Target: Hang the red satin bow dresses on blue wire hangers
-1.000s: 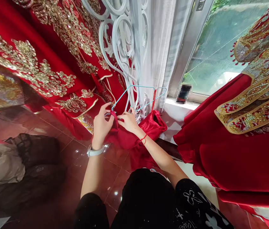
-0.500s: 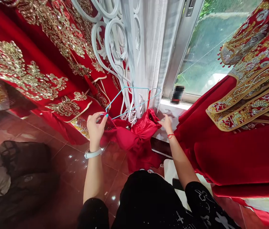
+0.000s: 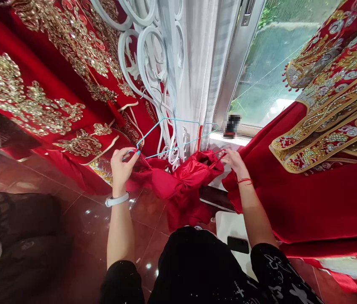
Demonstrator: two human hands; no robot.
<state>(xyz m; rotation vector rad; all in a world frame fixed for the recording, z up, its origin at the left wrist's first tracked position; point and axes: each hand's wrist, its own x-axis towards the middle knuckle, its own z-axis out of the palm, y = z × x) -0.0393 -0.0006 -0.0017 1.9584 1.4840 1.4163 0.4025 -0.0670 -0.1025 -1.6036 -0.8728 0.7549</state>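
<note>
A red satin dress [image 3: 183,179] hangs partly from a light blue wire hanger [image 3: 181,121] in front of me. My left hand [image 3: 123,166] pinches the hanger's left end together with a thin strap of the dress. On the other side, my right hand [image 3: 233,160] is closed on the dress's right strap, which it stretches out to the right of the bodice. A red cord runs from the hanger down to the dress near the right end. The lower part of the dress falls toward the floor.
White scrollwork metal [image 3: 153,55] and a white curtain [image 3: 194,55] stand behind the hanger. Gold-embroidered red garments [image 3: 80,139] hang at left, others [image 3: 324,135] at right. A black phone [image 3: 238,244] lies on a white stool [image 3: 225,221]. Dark bags [image 3: 23,228] rest on the left floor.
My right hand has moved right and pulled the strap outward, opening the bodice's top edge. My left hand keeps its pinch on the hanger end.
</note>
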